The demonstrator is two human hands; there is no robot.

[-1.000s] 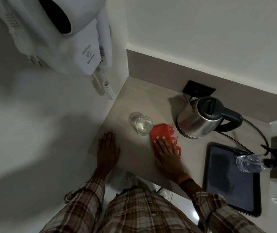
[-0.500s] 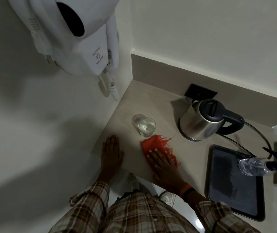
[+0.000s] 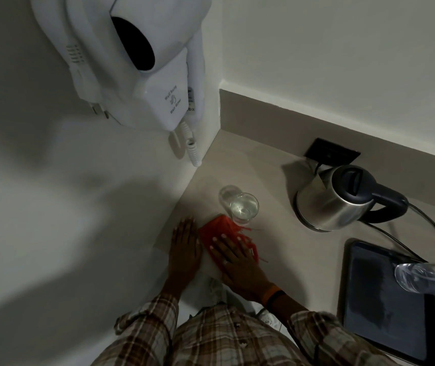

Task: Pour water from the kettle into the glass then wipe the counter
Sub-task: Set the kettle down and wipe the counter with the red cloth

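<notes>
A clear glass (image 3: 242, 208) with water in it stands on the beige counter (image 3: 271, 249) near the left wall. Just in front of it lies a red frayed cloth (image 3: 217, 228), and my right hand (image 3: 233, 260) presses flat on the cloth, fingers spread. My left hand (image 3: 184, 247) rests flat and empty on the counter's left corner, beside the cloth. The steel kettle (image 3: 335, 200) with a black lid and handle sits upright on its base at the back right, its cord trailing right.
A white wall-mounted hair dryer (image 3: 142, 64) hangs above the counter's left corner. A black tray (image 3: 385, 310) lies at the right with a clear spray bottle (image 3: 419, 277) over its far edge. A black socket plate (image 3: 332, 153) sits behind the kettle.
My right hand has slid the red cloth leftward, from beside the kettle to in front of the glass, close to my left hand. My left hand, the glass and the kettle stayed put.
</notes>
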